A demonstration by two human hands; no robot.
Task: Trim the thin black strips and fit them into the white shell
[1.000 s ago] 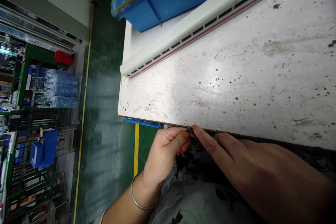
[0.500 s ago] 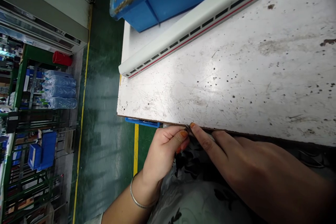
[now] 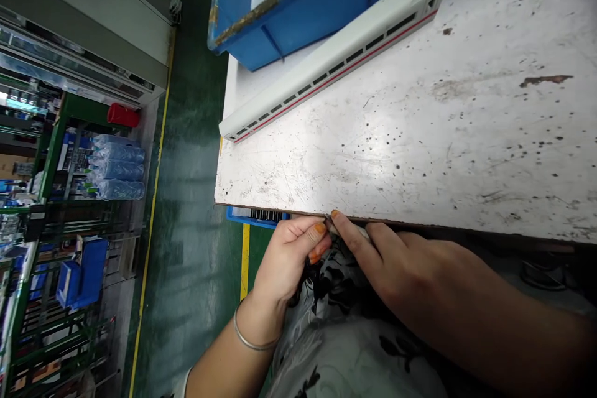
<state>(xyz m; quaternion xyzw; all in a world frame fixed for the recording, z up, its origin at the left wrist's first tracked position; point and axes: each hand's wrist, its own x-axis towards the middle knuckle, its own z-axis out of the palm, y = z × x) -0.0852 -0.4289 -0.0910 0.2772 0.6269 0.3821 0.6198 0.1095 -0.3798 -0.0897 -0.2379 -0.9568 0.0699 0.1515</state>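
At the near edge of the white, speckled table (image 3: 382,143), my left hand (image 3: 289,255) is closed in a pinch, with a bracelet on its wrist. Beside it my right hand (image 3: 410,267) is bent, its index fingertip at the table edge close to the left fingertips. A tiny dark thing shows between the two hands, too small to name; what the right fingers hold is hidden. A long white model train car body (image 3: 336,59), with dark windows and a red stripe, lies diagonally on the table, apart from both hands.
A large blue bin (image 3: 308,18) stands at the table's back. Below the near edge a blue crate (image 3: 237,219) shows partly. To the left are a green floor with yellow lines, green racks, blue boxes (image 3: 86,277), wrapped bottles (image 3: 119,171) and a red bucket (image 3: 123,115).
The camera view has shifted, so more of the train body and the lower crate shows. Both hands keep nearly the same pose at the table edge.
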